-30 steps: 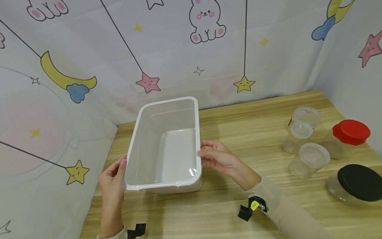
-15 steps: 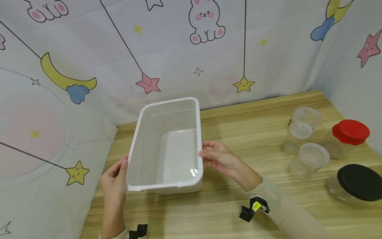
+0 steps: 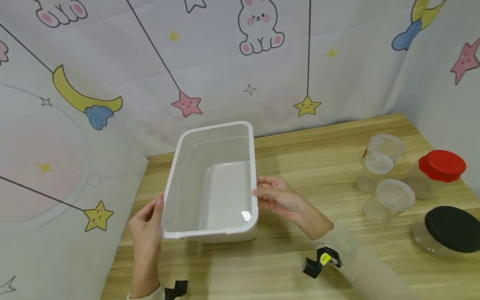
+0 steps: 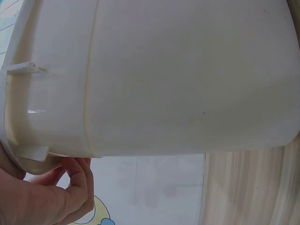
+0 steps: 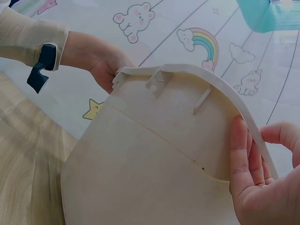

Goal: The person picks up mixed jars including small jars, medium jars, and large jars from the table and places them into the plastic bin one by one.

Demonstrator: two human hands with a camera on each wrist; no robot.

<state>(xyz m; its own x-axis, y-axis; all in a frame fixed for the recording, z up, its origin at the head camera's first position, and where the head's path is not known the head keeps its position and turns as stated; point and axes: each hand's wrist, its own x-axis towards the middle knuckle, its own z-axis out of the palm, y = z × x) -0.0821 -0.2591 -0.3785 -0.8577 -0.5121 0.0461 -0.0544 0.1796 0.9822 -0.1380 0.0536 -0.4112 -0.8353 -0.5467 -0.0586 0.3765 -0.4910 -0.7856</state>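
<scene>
A deep white plastic basin, rectangular with rounded corners, stands tilted at the left of the table, its inside bare. My left hand grips its left rim near the front corner, thumb on top. On the opposite side, my right hand pinches the right rim, thumb above and fingers underneath. In the left wrist view, the basin's outer wall fills most of the picture, with the left fingers curled under the lip. The right wrist view shows the right fingers flat against the wall below the rim.
Clear plastic jars stand at the right of the wooden table: one with a red lid, one with a black lid, and several others, such as a small jar. A white printed cloth hangs behind and at the left.
The basin has shifted slightly to the right, both hands moving along with it and keeping their hold. The jars have stayed in place.
</scene>
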